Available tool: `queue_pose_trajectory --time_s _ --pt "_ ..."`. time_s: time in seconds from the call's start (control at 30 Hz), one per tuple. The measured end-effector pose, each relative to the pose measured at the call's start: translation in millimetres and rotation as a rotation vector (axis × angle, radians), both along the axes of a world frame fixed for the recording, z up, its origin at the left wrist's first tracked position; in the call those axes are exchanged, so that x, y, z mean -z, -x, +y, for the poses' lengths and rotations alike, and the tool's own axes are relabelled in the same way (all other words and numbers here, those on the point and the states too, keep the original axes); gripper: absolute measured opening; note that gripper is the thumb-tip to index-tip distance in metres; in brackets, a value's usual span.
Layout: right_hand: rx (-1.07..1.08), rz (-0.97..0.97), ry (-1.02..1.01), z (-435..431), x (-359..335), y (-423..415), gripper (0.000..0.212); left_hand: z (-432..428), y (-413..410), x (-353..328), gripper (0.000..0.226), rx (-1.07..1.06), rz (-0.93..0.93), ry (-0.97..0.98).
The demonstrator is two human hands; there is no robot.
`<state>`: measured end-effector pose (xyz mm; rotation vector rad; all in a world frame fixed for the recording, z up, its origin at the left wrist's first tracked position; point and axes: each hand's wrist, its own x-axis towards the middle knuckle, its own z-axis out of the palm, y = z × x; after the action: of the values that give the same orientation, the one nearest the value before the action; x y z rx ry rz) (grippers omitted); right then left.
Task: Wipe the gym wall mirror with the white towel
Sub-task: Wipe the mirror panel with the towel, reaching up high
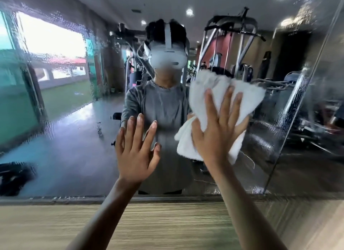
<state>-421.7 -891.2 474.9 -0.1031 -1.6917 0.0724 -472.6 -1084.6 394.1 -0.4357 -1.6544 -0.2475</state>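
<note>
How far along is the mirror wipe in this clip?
Partway. The centre of the mirror looks clear already. The right hand presses the white towel flat against the glass; the left hand rests open beside it. Droplet film covers the left side and far right, unwiped.

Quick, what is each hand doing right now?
Left hand: open, fingers spread, holding nothing.
Right hand: open, flat, pressing the towel on the mirror.

- Mirror (74,138): a big upright wall glass. It is wet, with many drops and streaks on its left and right parts; the middle looks more clear.
- Towel (210,86): white, soft and crumpled. It is pressed against the mirror, right of the middle, under the spread right hand (217,126). A thin thread hangs from its lower edge.
</note>
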Motion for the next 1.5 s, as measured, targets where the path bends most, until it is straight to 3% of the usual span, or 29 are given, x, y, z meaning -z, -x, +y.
queue_pose_trajectory --time_s 0.1,0.17,0.33,0.4,0.47,0.53,0.6,0.67,0.73,0.8,0.87,0.93,1.03,1.1,1.17,1.37,1.43,1.5 --pt "0.013 -0.123 -0.342 13 56 -9 0.077 -1 -1 -1 0.058 0.002 0.007 0.006" --pt "0.012 -0.15 -0.407 36 75 -16 0.077 -1 0 0 0.058 0.001 0.01 0.011" --pt "-0.007 0.02 0.07 29 23 -6 0.068 1 1 1 0.059 -0.011 0.009 0.006" --pt "-0.023 0.055 0.145 0 12 1 0.066 1 2 1 0.059 -0.014 0.017 0.007" --pt "-0.046 0.005 -0.046 -17 27 2 0.068 0 2 0 0.059 -0.007 0.021 0.011" --pt "-0.023 -0.088 -0.359 -10 63 -2 0.068 -2 2 0 0.059 0.006 0.003 0.019" --pt "0.008 -0.142 -0.507 16 96 -10 0.067 -2 1 1 0.058 0.023 -0.007 0.019" --pt "-0.016 -0.157 -0.403 39 104 -18 0.064 -2 0 -1 0.057 0.037 -0.015 0.007" --pt "-0.039 -0.097 -0.157 46 85 -16 0.064 -2 0 2 0.056 0.043 -0.01 0.015" --pt "-0.06 0.006 0.098 33 52 -9 0.067 -2 0 14 0.055 0.041 -0.006 0.041" --pt "-0.071 0.054 0.218 6 34 -3 0.069 -4 -1 34 0.057 0.022 -0.013 0.053" --pt "-0.07 0.024 0.097 -17 45 1 0.072 -5 0 46 0.058 -0.003 -0.01 0.052" --pt "-0.017 -0.115 -0.341 -18 103 -2 0.07 -7 2 46 0.057 0.029 -0.022 0.053" --pt "-0.005 -0.152 -0.494 7 133 -9 0.07 -6 1 46 0.058 0.047 -0.03 0.053" --pt "-0.034 -0.161 -0.434 31 135 -15 0.066 -5 0 47 0.061 0.051 -0.032 0.039" --pt "-0.101 0.032 0.116 -2 64 2 0.056 -3 2 48 0.063 0.039 -0.019 0.013" --pt "-0.113 0.005 0.006 -22 80 4 0.054 -4 2 48 0.062 0.041 -0.014 0.023" --pt "-0.074 -0.083 -0.24 -20 119 1 0.059 -7 3 55 0.06 0.045 -0.026 0.015"
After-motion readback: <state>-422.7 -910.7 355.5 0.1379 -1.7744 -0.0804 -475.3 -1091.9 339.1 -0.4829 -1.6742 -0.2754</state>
